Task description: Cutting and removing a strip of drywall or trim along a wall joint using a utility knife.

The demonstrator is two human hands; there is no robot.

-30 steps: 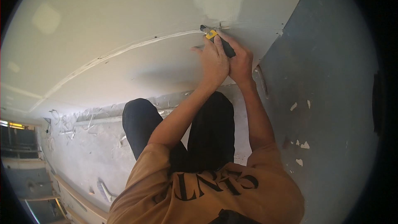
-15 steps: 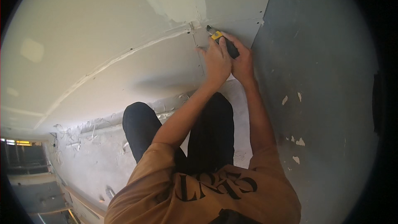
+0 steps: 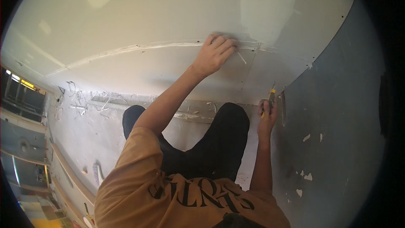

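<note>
My left hand point(image 3: 215, 54) has its fingers curled against the pale wallboard point(image 3: 177, 12), on the cracked white seam point(image 3: 143, 44) running across it; what the fingertips hold, if anything, is hidden. A thin white strip point(image 3: 242, 58) hangs beside those fingers. Lower and to the right, my right hand point(image 3: 266, 116) is closed round a yellow and grey utility knife point(image 3: 271, 96), its tip pointing up, near the lower edge of the wallboard by the corner.
A blue-grey wall point(image 3: 329, 143) stands close on my right. My bent knees rest over the dusty floor point(image 3: 76, 135), where white debris point(image 3: 105, 101) lies along the wall's foot. Wooden boards point(image 3: 76, 177) and dark framed openings point(image 3: 23, 99) are at the far left.
My hands have separated. The left moved to the seam, left of the vertical joint; the right moved down with the knife, which is now turned tip-up. The thin hanging strip now shows.
</note>
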